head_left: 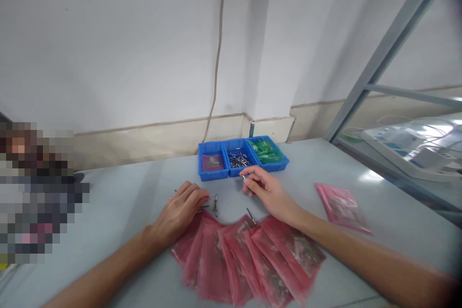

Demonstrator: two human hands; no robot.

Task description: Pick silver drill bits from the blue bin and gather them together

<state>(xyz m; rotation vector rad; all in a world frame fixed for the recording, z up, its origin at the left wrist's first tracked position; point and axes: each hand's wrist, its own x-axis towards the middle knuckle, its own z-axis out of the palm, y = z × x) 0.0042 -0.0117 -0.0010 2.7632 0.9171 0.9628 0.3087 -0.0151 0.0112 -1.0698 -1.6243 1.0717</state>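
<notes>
My right hand (265, 191) is in front of the blue bins, pinching a small metal screw (244, 177) between thumb and fingertips. My left hand (184, 208) rests palm down near the table's middle, its fingers curled together. Several loose metal screws (215, 206) lie at its fingertips, some partly under the hand; whether it grips any is hidden. Below both hands spreads a fan of pink, see-through plastic bags (231, 260), some with small parts showing inside. Another screw (250, 216) lies at the upper edge of these bags, between the hands.
Three blue bins stand joined near the wall: one with pinkish bags (212, 162), one with loose screws (238, 160), one with green packets (266, 149). A filled pink bag (342, 206) lies at right. A metal frame (375, 65) rises on the right. Someone is at the far left, blurred out.
</notes>
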